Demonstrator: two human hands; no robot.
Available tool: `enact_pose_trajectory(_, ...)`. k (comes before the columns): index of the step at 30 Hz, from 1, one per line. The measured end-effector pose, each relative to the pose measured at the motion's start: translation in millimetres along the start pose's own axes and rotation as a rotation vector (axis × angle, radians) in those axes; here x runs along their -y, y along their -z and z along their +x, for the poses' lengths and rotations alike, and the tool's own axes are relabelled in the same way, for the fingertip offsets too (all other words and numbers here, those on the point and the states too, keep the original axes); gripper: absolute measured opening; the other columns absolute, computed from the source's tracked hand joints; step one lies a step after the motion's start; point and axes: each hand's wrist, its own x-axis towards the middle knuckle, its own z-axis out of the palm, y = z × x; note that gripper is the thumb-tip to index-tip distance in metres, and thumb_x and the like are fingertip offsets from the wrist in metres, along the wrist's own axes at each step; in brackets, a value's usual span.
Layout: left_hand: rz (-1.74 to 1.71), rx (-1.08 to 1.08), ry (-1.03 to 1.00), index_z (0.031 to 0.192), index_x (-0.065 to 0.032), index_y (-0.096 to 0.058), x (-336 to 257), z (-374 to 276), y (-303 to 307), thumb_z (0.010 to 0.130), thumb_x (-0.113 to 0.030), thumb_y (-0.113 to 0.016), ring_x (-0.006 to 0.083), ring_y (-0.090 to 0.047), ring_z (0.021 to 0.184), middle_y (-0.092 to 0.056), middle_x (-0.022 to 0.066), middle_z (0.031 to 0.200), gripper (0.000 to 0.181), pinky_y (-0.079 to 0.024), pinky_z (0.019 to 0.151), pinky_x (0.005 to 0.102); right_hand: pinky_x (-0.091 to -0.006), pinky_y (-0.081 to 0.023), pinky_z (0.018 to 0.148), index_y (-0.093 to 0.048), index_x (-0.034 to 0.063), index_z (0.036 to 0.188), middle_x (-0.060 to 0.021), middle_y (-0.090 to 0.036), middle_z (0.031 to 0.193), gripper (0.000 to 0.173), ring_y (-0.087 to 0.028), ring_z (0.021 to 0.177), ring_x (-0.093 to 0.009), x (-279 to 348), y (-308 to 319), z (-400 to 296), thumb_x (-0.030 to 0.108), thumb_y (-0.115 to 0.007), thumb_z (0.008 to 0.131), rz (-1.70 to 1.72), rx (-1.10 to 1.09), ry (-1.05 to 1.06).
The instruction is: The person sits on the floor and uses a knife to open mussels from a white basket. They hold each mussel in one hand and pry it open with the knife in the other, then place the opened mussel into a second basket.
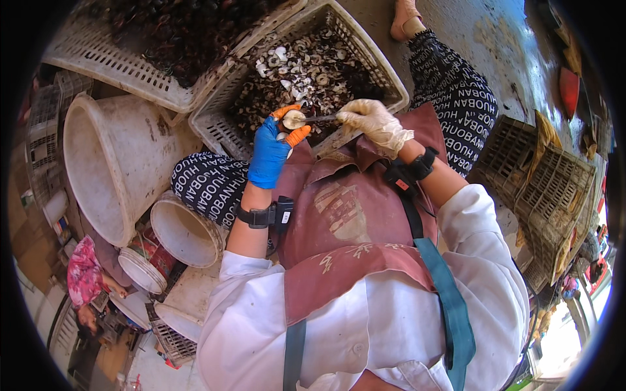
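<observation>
My left hand, in a blue glove with orange finger covers, grips a round, pale, partly peeled corm, seemingly a water chestnut. More white pieces show against its palm. In a pale, thin glove, my right hand holds a narrow knife, its blade pointing left and its tip at the corm. The handle is hidden within the fingers. Both hands are above my lap, over the near edge of a plastic crate that contains brown peelings and white slices.
Another slotted crate at upper left holds dark, unpeeled corms. White buckets crowd my left side. Stacked crates stand at right. A person in a pink top is at lower left. The floor looks wet.
</observation>
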Motion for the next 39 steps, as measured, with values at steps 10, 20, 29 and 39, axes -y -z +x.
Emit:
enact_pose_trajectory(10, 0.268, 0.083, 0.026, 0.117, -0.0028, -0.059, -16.1, -3.4, -1.0, 0.077, -0.003, -0.073, 0.0074, -0.055, 0.086, -0.063, 0.0005, 0.097, 0.043, -0.046, 0.078, 0.0220, -0.0339, -0.048, 0.073, -0.067, 0.0137, 0.096, -0.0012, -0.060, 0.083, 0.027, -0.056, 0.089, -0.024, 44.6, 8.8, -3.4, 0.024, -0.071, 0.072, -1.114, -0.288, 0.941)
enact_pose_trajectory(20, 0.125, 0.509, 0.302, 0.120, -0.0003, -0.056, -24.9, -4.5, 19.0, 0.076, -0.007, -0.074, 0.0083, -0.057, 0.085, -0.064, 0.0025, 0.097, 0.047, -0.048, 0.078, 0.0245, -0.0381, -0.043, 0.092, -0.069, 0.0066, 0.090, -0.0102, -0.062, 0.079, 0.020, -0.058, 0.085, -0.030, 36.8, 14.7, 3.9, 0.016, -0.072, 0.072, -0.750, 0.043, 0.902)
enact_pose_trajectory(29, 0.189, 0.283, 0.117, 0.119, -0.0032, -0.057, -20.9, -1.4, 16.8, 0.080, -0.006, -0.070, 0.0072, -0.055, 0.087, -0.061, -0.0003, 0.097, 0.041, -0.046, 0.079, 0.0208, -0.0287, -0.048, 0.074, -0.069, 0.0036, 0.096, -0.0077, -0.066, 0.083, 0.021, -0.062, 0.080, -0.015, 13.0, -9.2, -4.4, 0.015, -0.071, 0.079, -0.281, -0.144, 0.208)
enact_pose_trajectory(39, -0.005, -0.021, -0.061, 0.119, -0.0057, -0.057, -4.6, 0.1, -8.4, 0.075, 0.004, -0.071, 0.0095, -0.056, 0.089, -0.062, 0.0007, 0.100, 0.047, -0.047, 0.081, 0.0233, -0.0241, -0.049, 0.070, -0.063, -0.0025, 0.096, -0.0049, -0.065, 0.081, 0.014, -0.060, 0.072, -0.010, 16.5, -34.6, 16.3, 0.008, -0.064, 0.087, 0.249, -0.204, 0.184)
